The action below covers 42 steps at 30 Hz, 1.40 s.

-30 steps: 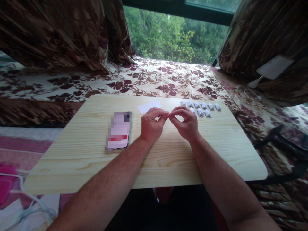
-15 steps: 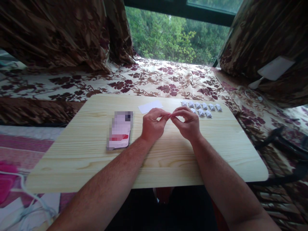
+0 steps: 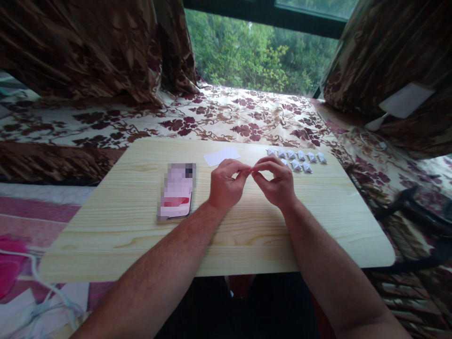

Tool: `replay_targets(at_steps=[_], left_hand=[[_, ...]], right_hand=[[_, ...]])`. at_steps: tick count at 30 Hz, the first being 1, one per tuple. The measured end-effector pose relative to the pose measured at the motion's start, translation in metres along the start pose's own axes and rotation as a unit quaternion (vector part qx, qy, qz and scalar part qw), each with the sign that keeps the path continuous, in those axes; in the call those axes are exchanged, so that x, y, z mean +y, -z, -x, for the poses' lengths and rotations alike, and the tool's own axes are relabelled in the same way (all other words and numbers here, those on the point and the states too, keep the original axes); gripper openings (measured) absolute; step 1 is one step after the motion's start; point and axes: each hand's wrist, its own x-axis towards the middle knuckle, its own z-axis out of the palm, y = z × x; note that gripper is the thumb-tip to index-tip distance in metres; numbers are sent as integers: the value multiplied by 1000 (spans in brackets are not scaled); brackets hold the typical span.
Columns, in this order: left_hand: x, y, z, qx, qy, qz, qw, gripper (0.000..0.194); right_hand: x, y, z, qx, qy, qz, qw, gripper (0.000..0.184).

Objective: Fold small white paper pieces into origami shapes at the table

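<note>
Above the middle of the light wooden table, my left hand (image 3: 228, 183) and my right hand (image 3: 277, 181) meet at the fingertips. Both are closed in a pinch, thumb against forefinger. Whatever sits between the fingertips is too small or too hidden to make out. Behind my right hand, several small white folded paper pieces (image 3: 301, 155) with raised points lie in two rows, partly covered by that hand. A flat white sheet of paper (image 3: 221, 156) rests just beyond my left hand.
A phone (image 3: 176, 190) with a blurred screen lies left of my left forearm on the table (image 3: 116, 226). A white lamp (image 3: 406, 101) stands at the right by the curtain. White cables (image 3: 35, 268) and a pink object (image 3: 10, 263) are at the lower left.
Both hands keep the same pinch at nearly the same place. The whole view has shifted very slightly; nothing on the table has moved.
</note>
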Motion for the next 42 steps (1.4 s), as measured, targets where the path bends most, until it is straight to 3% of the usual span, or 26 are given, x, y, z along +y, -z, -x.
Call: replay_targets(at_steps=[9,16,34,42], left_hand=[[-1,-5,-1,43,117,106,987,13],[0,-7,-2,53,151,165,973,18],[-1,-10,-1,25,218,229,948,28],[-2,-11,-2,39,242,280,928,38]], right_hand=[[5,-4,1,18,-21,14,1000,6],[8,-5,2,12,-48,-9,999,2],[19,-15,4,60,-155,-127,978,26],[14,-15,2,27,-187,-177,966,24]])
